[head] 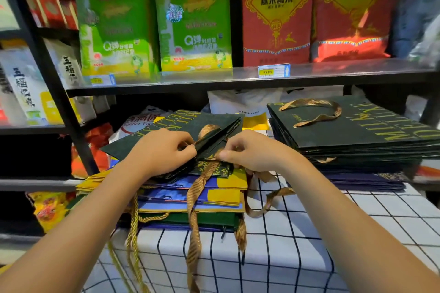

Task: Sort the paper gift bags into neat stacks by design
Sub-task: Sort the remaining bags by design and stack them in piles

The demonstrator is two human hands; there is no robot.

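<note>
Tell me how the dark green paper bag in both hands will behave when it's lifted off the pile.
The dark green paper gift bag lies folded flat, so it probably lifts as a fairly stiff sheet. Its gold ribbon handles dangle loosely and may snag. It likely feels light in the left hand and right hand.

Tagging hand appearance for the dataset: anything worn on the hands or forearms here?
Nothing worn that shows. The left hand and right hand are bare: no gloves, rings, watch or wristbands visible. Both forearms are bare all the way to the frame edge, with no sleeve in view. No markings or tattoos can be made out.
</note>
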